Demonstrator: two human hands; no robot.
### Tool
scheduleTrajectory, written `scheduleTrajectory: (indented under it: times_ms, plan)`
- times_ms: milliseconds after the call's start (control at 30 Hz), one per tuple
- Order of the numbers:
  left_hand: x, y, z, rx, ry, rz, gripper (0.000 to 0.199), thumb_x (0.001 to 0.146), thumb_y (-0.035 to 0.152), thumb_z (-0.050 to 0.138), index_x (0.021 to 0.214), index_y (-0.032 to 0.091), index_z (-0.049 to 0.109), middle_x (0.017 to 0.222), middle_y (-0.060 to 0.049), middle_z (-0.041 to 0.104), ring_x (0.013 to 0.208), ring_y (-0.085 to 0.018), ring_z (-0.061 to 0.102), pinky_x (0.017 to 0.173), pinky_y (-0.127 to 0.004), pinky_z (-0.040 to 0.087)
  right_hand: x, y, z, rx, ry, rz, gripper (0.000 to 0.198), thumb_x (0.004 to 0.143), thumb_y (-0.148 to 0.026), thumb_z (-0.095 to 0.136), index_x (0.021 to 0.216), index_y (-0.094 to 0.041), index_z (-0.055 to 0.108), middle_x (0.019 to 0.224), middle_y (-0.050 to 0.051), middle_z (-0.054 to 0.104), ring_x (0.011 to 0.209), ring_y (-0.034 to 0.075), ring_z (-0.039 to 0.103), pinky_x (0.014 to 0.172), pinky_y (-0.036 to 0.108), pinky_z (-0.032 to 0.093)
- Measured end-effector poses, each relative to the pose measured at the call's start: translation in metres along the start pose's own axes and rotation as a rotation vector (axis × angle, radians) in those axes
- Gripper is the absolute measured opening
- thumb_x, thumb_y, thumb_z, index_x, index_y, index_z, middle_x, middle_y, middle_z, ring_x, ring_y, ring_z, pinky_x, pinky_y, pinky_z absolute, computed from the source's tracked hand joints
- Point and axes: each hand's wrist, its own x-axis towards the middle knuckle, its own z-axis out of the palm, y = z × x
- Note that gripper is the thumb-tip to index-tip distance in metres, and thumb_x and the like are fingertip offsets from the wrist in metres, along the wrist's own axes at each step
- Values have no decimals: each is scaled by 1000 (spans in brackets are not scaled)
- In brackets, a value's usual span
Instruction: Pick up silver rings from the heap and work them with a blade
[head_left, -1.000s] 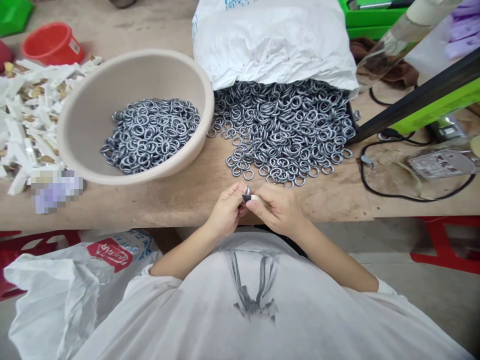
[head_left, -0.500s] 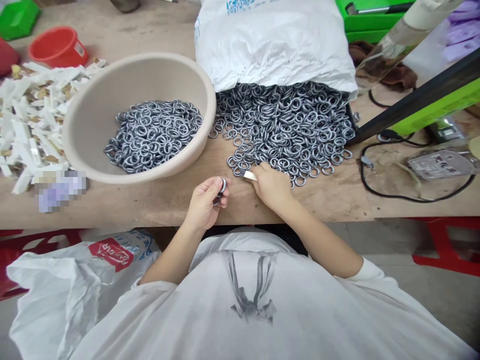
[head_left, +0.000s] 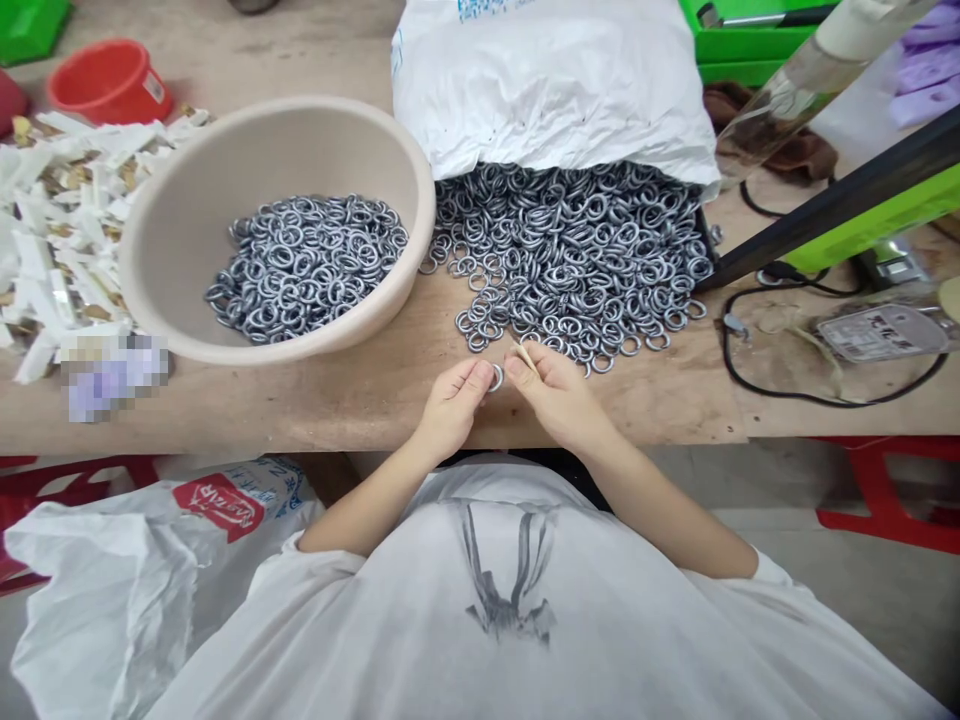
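Over the table's front part, my left hand pinches a shiny grey ring between thumb and fingers. My right hand is close beside it, closed around a thin pale strip-like tool whose exact kind I cannot make out. The right fingertips are close to the ring; whether they touch it is unclear. Just beyond the hands spreads a large pile of similar grey rings. More rings lie inside the wide beige basin to the left.
A white sack lies behind the ring pile, its mouth over it. White scrap pieces and a red tub are at the left. On the right are a slanted black and green bar, a black cable and a labelled bottle.
My left hand has moved right and now presents a ring close to my right hand. My right hand has drawn slightly back from the pile, and the tool has turned in it.
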Motion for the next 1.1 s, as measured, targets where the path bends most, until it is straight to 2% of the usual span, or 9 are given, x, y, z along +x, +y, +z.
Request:
scheduleTrajectory:
  times_ms: [133, 300, 367, 500, 667, 767, 900, 1000, 1100]
  plan:
    - [-3, 0, 9, -124, 20, -52, 51, 73, 62, 76, 68, 18, 51, 53, 7, 34, 45, -4, 24, 42, -19, 19, -7, 2, 2, -240, 74, -165, 40, 83, -58, 72, 100, -23, 62, 91, 3, 64, 84, 19, 58, 79, 33, 46]
    - [-10, 9, 17, -165, -109, -172, 51, 79, 58, 72, 62, 18, 45, 50, 7, 35, 41, -4, 25, 38, -18, 19, -4, 5, -7, -190, 150, -110, 41, 93, -63, 54, 87, -22, 61, 76, 1, 61, 70, 16, 54, 67, 30, 42]
    - [-11, 12, 18, -211, -115, -189, 51, 80, 57, 71, 62, 18, 43, 50, 7, 34, 40, -4, 24, 38, -18, 19, -5, 6, -10, -248, 179, -150, 44, 93, -65, 52, 86, -22, 61, 74, 1, 60, 67, 16, 52, 64, 30, 40]
    - [-10, 14, 19, -274, -19, -216, 53, 77, 58, 74, 63, 18, 41, 49, 8, 34, 39, -3, 26, 38, -16, 21, -14, 4, -11, -509, 70, -293, 47, 94, -65, 50, 81, -22, 62, 73, 4, 62, 67, 17, 53, 64, 31, 38]
    - [-9, 12, 20, -265, 6, -214, 53, 76, 57, 76, 64, 19, 41, 49, 8, 35, 39, -3, 27, 38, -16, 22, -19, 0, -9, -625, 17, -330, 47, 99, -56, 45, 68, -22, 52, 65, 2, 54, 62, 15, 48, 61, 30, 34]
    - [-12, 12, 18, -233, -74, -178, 55, 75, 60, 75, 63, 19, 41, 49, 8, 34, 40, -3, 26, 39, -17, 21, -12, 3, -15, -609, 2, -255, 47, 99, -55, 45, 65, -22, 48, 61, 0, 50, 59, 14, 46, 58, 29, 30]
    - [-16, 13, 14, -155, -236, -139, 57, 80, 62, 70, 58, 17, 43, 50, 5, 36, 42, -4, 28, 40, -19, 21, -2, 8, -25, -468, 88, -80, 52, 98, -61, 43, 64, -22, 47, 59, -2, 45, 58, 13, 42, 58, 29, 30]
    - [-15, 11, 8, -140, -162, -101, 54, 81, 60, 70, 60, 17, 45, 52, 6, 37, 42, -4, 28, 40, -19, 22, -2, 5, -23, -314, 89, -122, 47, 91, -68, 53, 84, -21, 61, 74, 0, 57, 69, 15, 50, 65, 29, 38]
    - [-13, 6, 1, -125, -117, -86, 52, 81, 60, 71, 65, 17, 47, 53, 6, 39, 43, -4, 30, 41, -18, 23, 2, 2, -15, -236, -37, -143, 48, 82, -68, 66, 95, -21, 64, 80, 0, 62, 72, 16, 54, 67, 29, 41]
